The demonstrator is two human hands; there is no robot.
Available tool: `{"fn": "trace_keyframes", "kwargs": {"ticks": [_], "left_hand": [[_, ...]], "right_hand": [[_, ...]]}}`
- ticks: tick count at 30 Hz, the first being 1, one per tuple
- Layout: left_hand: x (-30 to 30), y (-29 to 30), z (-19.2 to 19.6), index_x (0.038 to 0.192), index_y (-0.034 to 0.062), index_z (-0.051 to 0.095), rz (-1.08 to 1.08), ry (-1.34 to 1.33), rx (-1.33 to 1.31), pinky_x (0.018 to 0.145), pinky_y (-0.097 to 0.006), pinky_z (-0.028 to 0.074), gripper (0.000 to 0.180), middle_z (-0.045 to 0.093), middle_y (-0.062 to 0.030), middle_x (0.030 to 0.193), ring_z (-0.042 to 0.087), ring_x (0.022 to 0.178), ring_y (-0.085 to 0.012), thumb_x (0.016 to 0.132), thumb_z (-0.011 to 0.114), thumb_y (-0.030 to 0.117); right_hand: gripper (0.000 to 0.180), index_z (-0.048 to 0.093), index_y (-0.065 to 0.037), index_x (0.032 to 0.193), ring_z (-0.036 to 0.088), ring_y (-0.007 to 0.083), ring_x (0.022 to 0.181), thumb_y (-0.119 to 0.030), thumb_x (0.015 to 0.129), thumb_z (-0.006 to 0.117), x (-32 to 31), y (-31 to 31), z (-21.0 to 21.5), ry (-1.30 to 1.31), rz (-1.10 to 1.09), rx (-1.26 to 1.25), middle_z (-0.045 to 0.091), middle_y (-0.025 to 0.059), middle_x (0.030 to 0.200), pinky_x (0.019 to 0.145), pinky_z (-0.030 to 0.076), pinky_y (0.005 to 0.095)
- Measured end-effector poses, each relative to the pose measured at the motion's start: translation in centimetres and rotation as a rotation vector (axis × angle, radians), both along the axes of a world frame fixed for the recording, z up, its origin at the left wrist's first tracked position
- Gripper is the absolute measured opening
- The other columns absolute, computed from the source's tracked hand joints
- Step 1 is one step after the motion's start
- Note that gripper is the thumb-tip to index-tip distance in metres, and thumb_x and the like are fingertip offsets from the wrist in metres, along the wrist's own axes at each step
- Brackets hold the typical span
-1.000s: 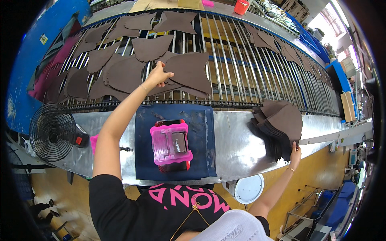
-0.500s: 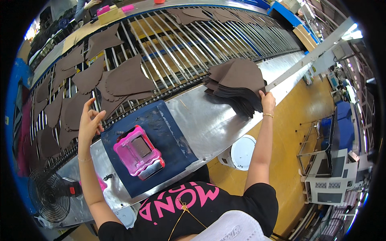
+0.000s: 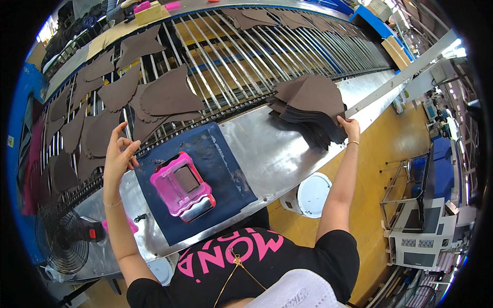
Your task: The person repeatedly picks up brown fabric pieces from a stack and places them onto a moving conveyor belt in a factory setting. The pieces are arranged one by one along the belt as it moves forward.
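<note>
Left hand (image 3: pixel 119 154) is hanging over the near edge of the roller rack (image 3: pixel 246 61), fingers spread loose, grip wide and holding nothing; it is sitting just short of the brown cut pieces (image 3: pixel 154 97) lying flat across the rods. Judgement: laying a piece well here means spreading it flat, not overlapping its neighbours, edges clear of the rod gaps. The pink tool (image 3: pixel 182 186) is lying on the blue mat (image 3: pixel 226 174) on the metal table (image 3: pixel 272 154), untouched, between both arms. Right hand (image 3: pixel 349 128) is reaching to the stack of brown pieces (image 3: pixel 310 105) at the table's far right, fingertips touching the near corner of the top sheets; I cannot tell whether that grip is pinching a piece or only resting on it. Judgement: peeling one sheet only from the corner is keeping the stack from sliding off the table.
</note>
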State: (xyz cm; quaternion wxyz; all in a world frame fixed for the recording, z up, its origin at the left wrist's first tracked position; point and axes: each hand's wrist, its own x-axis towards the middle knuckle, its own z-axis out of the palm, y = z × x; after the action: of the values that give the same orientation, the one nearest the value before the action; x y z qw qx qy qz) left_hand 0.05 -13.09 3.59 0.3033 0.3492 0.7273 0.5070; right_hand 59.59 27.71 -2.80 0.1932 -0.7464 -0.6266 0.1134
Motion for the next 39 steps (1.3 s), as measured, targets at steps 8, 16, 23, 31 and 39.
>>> {"fn": "trace_keyframes", "kwargs": {"ticks": [8, 16, 23, 31, 39], "left_hand": [[0.3, -0.7, -0.1, 0.139, 0.0073, 0.034, 0.028, 0.016, 0.008, 0.036, -0.018, 0.038, 0.064, 0.056, -0.0045, 0.079, 0.054, 0.045, -0.0082, 0.085, 0.067, 0.016], [0.0, -0.9, -1.2, 0.139, 0.0072, 0.034, 0.01, -0.023, 0.004, 0.036, -0.018, 0.037, 0.064, 0.056, -0.0044, 0.079, 0.054, 0.045, -0.0079, 0.085, 0.067, 0.018], [0.9, -0.9, 0.0, 0.137, 0.0082, 0.038, -0.004, 0.016, 0.015, 0.038, -0.018, 0.037, 0.061, 0.054, -0.0032, 0.082, 0.054, 0.047, -0.0077, 0.085, 0.068, 0.017], [4.5, -0.2, 0.4, 0.138, 0.0114, 0.039, -0.032, 0.123, 0.352, 0.053, -0.02, 0.05, 0.061, 0.046, -0.0109, 0.118, 0.063, 0.086, -0.0168, 0.085, 0.068, 0.02], [3.2, -9.8, 5.8, 0.101, -0.003, 0.061, 0.22, -0.036, 0.311, 0.045, -0.02, 0.048, 0.018, 0.062, -0.0054, 0.07, 0.06, 0.051, -0.0099, 0.091, 0.061, 0.011]], "right_hand": [[0.058, 0.07, 0.0, 0.068, 0.062, 0.0204, 0.058, -0.057, 0.064, 0.079, -1.4, -0.3, 1.0, -0.13, -0.018, -0.031, 0.065, 0.0105, 0.062, 0.062, 0.049, 0.0329], [0.061, 0.069, 0.003, 0.09, 0.067, 0.0266, 0.07, -0.053, 0.066, 0.078, 1.0, 1.3, 0.7, -0.083, -0.014, -0.145, 0.068, 0.0181, 0.079, 0.069, 0.052, 0.0376], [0.027, 0.059, -0.002, 0.115, 0.064, 0.022, 0.05, -0.015, 0.092, 0.053, -7.9, -5.5, 8.3, -0.367, 0.145, 0.212, 0.067, 0.0169, 0.077, 0.054, 0.051, 0.0358], [0.026, 0.054, 0.002, 0.113, 0.065, 0.0147, 0.057, -0.018, 0.099, 0.045, -21.0, -18.3, 13.2, 0.793, 0.628, 0.324, 0.065, 0.0092, 0.082, 0.051, 0.052, 0.0227], [0.017, 0.059, 0.0, 0.099, 0.063, 0.0166, 0.075, -0.007, 0.085, 0.067, -32.8, -27.3, 5.7, 0.986, 1.22, 0.005, 0.067, 0.0082, 0.085, 0.063, 0.05, 0.0267]]}}
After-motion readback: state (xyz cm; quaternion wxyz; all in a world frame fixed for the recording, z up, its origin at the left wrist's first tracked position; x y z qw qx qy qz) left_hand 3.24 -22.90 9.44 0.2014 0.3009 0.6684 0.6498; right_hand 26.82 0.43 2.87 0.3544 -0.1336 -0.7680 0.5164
